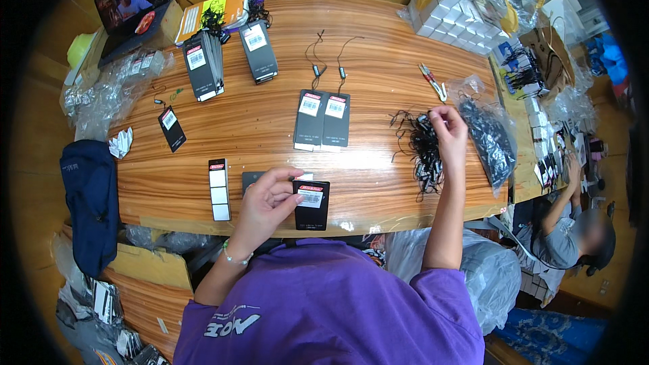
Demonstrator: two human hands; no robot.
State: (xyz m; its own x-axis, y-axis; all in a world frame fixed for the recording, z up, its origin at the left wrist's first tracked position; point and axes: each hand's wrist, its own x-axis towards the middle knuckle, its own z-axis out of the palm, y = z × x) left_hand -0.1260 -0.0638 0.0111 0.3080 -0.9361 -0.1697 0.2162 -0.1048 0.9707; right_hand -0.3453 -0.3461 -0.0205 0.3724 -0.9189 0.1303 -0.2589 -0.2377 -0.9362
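Note:
My left hand (272, 199) pinches a black hang tag (312, 216) with a white barcode label and red strip, close to the table's front edge. Partly hidden behind that hand lies a grey tag (251, 178). To the right, my right hand (451, 126) is closed, thumb against fingers, on a black string at the top of a tangled pile of black tag strings (426, 155). Two grey tags (309, 122) with strings at their tops lie side by side mid-table. A strip of white labels (219, 192) lies left of my left hand.
Tag stacks (204, 67) stand at the back left, by an orange booklet (236, 7) and a laptop (132, 7). Snippers (433, 82) and a plastic bag of black strings (492, 142) lie right. White boxes (456, 17) fill the back right corner. Another person (568, 236) works at far right.

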